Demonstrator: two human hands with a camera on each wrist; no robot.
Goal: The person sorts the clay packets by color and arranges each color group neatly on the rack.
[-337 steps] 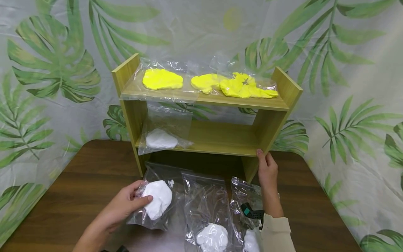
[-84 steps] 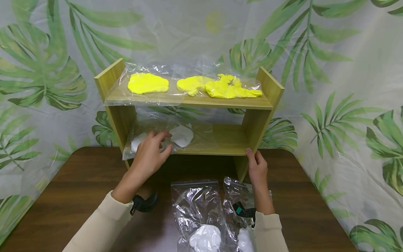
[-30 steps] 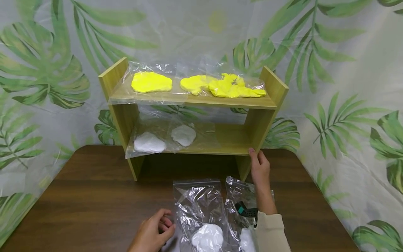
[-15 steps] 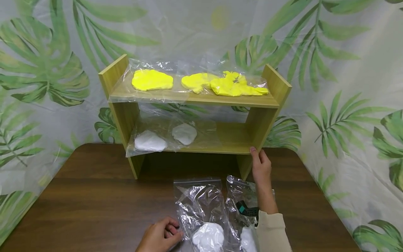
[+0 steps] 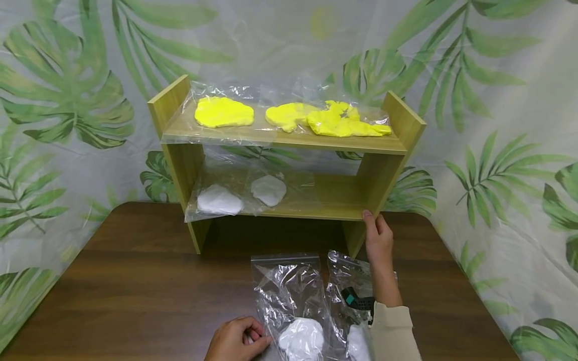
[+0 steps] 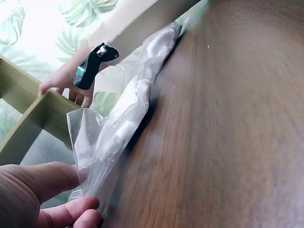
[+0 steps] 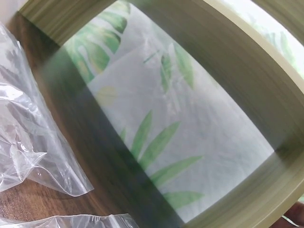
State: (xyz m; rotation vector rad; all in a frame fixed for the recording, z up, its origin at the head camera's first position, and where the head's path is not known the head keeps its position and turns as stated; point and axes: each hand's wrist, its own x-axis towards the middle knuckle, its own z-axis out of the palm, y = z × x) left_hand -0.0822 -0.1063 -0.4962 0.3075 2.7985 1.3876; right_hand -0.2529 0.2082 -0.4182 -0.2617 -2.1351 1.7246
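Note:
My left hand (image 5: 237, 338) is low in the head view, at the left edge of a clear zip bag (image 5: 289, 281) with a white clay-like lump (image 5: 301, 339) in it. In the left wrist view, its thumb and fingers pinch the rim of that bag (image 6: 107, 137). My right hand (image 5: 379, 243) grips the wooden shelf unit (image 5: 393, 170) at the right end of the middle board; a fingertip (image 7: 295, 213) shows in the right wrist view. Two bagged white lumps, one left (image 5: 220, 200) and one right (image 5: 268, 190), lie on the middle board.
Another zip bag (image 5: 349, 276) with a white lump lies under my right forearm. Bags with bright yellow lumps (image 5: 224, 112) line the top board. The shelf stands on a dark wooden table (image 5: 135, 301), before a leaf-patterned cloth (image 5: 289, 45).
The bagged white lump my left hand held earlier now lies on the middle board, right of the first. My left hand has come down to the table and pinches another bag. The right hand stays.

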